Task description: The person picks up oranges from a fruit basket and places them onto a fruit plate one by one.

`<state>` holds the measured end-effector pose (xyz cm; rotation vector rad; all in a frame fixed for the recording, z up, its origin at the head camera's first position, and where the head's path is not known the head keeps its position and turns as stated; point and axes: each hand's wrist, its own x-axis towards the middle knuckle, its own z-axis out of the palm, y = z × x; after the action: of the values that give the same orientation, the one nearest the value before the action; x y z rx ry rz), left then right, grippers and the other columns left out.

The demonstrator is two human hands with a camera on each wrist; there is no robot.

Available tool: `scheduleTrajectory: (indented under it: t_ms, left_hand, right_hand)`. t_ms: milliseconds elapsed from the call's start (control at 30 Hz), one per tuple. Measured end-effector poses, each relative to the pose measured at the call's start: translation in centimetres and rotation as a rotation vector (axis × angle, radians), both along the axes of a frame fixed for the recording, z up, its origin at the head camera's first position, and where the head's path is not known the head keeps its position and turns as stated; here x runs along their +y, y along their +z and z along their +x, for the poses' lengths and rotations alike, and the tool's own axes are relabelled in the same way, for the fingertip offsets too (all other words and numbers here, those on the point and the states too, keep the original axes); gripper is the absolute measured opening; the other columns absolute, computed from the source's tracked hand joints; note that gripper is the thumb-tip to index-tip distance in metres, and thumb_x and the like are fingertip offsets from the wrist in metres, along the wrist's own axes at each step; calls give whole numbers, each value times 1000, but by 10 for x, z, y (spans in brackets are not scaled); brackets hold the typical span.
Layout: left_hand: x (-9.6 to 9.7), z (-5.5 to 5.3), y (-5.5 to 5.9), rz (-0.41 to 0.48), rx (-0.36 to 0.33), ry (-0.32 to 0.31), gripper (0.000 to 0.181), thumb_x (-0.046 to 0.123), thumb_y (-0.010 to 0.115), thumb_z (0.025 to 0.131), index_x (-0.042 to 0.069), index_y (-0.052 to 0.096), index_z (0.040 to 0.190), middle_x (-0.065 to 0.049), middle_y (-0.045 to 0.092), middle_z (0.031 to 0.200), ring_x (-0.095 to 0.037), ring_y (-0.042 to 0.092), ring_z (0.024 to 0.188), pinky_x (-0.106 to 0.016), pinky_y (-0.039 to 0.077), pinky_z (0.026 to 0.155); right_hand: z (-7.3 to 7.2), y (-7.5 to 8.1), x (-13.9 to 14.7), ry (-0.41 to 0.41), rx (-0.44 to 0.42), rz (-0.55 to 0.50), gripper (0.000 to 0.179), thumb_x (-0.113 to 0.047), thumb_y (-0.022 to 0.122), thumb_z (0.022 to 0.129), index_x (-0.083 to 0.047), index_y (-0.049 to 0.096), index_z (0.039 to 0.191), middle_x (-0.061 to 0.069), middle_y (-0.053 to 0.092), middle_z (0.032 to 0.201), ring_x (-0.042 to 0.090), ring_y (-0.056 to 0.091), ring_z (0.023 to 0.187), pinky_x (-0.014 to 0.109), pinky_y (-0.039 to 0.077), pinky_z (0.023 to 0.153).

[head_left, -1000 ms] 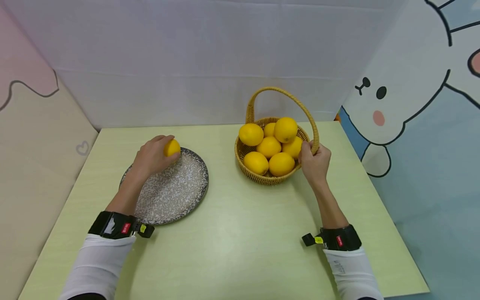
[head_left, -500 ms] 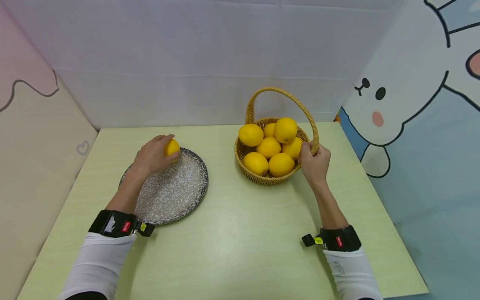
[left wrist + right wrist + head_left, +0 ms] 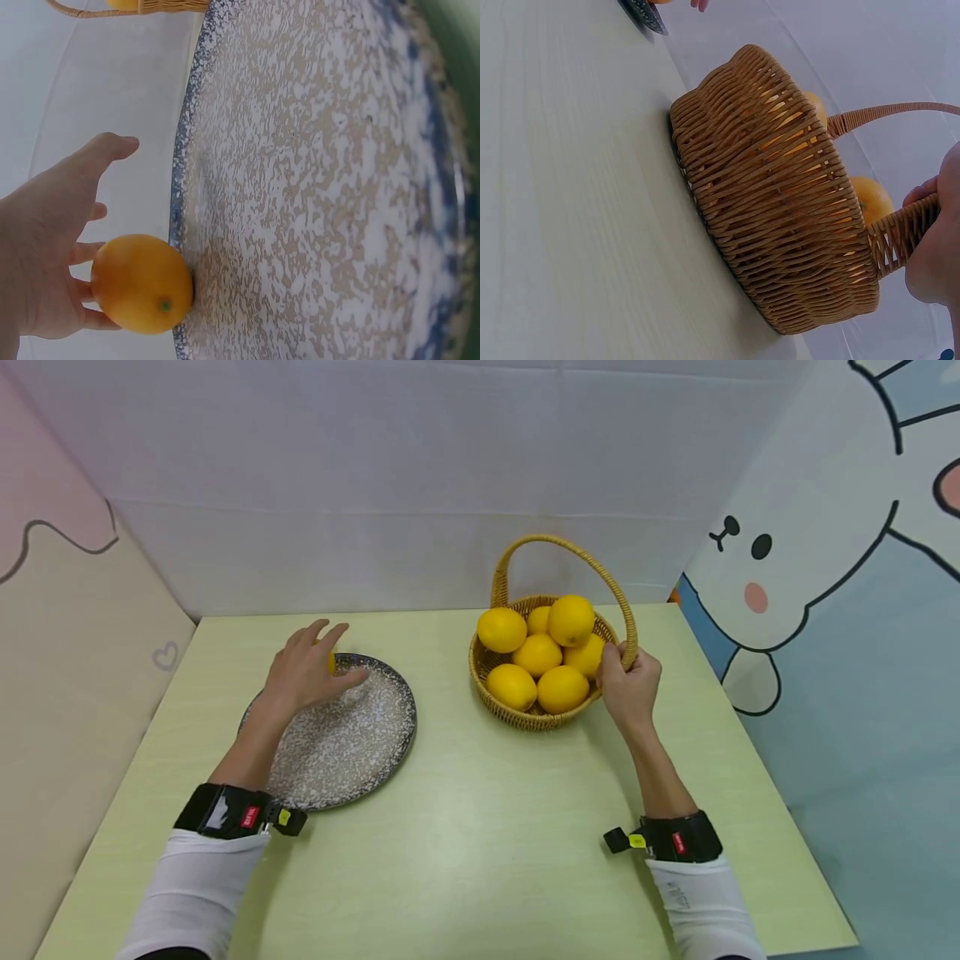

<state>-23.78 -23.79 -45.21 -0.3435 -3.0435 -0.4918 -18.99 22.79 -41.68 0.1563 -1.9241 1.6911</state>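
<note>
1. Half a second ago the left hand [image 3: 307, 672], left of centre in the head view, had its fingers and thumb on the fruit [image 3: 142, 283]; now they are spread wide, thumb well out, gripping nothing.
2. That fruit is on the plate [image 3: 345, 743], by its far edge; in the head view it shows further left than before.
3. The right hand [image 3: 632, 685], right of centre, has not moved: fingers curled round the lower right end of the handle [image 3: 570, 545].
4. Count: one plate, one basket [image 3: 536, 720] at upper centre-right, seven yellow fruits [image 3: 512, 686] visible in it, one fruit on the plate.
5. In the head view the left hand hides all but a sliver of the plate's fruit, and hand and forearm cover the plate's left side. The left wrist view does not settle whether fingertips still touch the fruit.
6. The right wrist view cuts off the right hand at the right edge.
</note>
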Motion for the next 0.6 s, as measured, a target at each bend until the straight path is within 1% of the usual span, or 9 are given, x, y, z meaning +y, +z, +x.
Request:
scheduleTrajectory:
  t_ms: [233, 400, 600]
  left_hand:
    - [-4, 3, 2, -19, 22, -3, 95, 59, 71, 89, 6, 38, 160, -28, 29, 160, -52, 24, 142, -72, 24, 110]
    - [-4, 4, 3, -11, 44, -9, 94, 59, 71, 88, 6, 39, 160, -28, 30, 160, -51, 24, 142, -71, 23, 111]
    - [-4, 4, 4, -12, 63, -11, 93, 57, 72, 88, 8, 41, 159, -27, 31, 160, -51, 25, 142, -72, 23, 111]
  right_hand:
    - [0, 0, 1, 6, 4, 4, 44, 1, 54, 100, 3, 45, 57, -7, 47, 45, 9, 37, 35, 18, 22, 29]
    - [0, 0, 1, 3, 9, 5, 44, 3, 54, 100, 1, 45, 57, -7, 47, 44, 8, 37, 34, 18, 22, 29]
    - [1, 0, 1, 5, -4, 7, 45, 0, 54, 101, -1, 46, 57, -7, 48, 45, 8, 36, 34, 18, 21, 29]
